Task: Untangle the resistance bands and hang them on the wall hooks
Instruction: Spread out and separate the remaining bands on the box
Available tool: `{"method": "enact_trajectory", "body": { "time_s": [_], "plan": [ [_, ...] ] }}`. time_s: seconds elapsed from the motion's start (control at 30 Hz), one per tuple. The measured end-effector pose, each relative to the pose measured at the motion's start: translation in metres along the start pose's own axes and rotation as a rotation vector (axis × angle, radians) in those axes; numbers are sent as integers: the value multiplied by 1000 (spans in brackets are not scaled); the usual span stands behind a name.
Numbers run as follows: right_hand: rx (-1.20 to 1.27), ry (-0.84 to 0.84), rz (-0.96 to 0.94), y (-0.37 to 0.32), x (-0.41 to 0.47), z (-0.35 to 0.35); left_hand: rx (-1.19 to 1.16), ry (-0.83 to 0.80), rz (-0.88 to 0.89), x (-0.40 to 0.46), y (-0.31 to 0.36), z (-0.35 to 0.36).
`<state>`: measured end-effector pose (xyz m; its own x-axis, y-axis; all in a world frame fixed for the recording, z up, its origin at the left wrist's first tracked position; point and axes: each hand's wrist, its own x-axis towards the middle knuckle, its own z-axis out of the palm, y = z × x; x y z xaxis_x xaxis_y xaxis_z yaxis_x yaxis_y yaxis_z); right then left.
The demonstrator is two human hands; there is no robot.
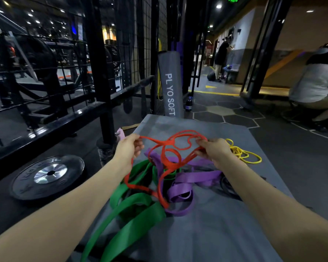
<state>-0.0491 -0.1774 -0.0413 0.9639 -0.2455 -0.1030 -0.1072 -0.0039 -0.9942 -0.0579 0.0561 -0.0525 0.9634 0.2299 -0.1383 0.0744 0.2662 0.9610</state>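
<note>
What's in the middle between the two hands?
In the head view, loops of the red band stretch between the left hand and the right hand, both pinching it. Below hang the purple band and green band.

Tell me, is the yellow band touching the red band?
Cannot tell. In the head view the right hand grips the red band and hides the spot where the yellow band begins, so no contact or gap shows there.

Bands point(170, 176) on mat point(225, 224) — plate point(47, 176) left
</note>
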Motion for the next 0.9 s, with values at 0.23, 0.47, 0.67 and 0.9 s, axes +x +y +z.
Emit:
{"method": "enact_trajectory", "body": {
  "time_s": [0.23,0.47,0.67,0.9],
  "plan": [
    [301,17,29,22,-24,9,82,-130,-56,-29,-21,7],
    [493,-13,89,37,-45,8,615,-333,-53,-45,-53,13],
    [512,-52,69,45,-53,5,983,-216,285,-43,-61,13],
    [502,-120,-33,44,-61,-4,1182,-199,423,-11,-38,16]
  ]
}}
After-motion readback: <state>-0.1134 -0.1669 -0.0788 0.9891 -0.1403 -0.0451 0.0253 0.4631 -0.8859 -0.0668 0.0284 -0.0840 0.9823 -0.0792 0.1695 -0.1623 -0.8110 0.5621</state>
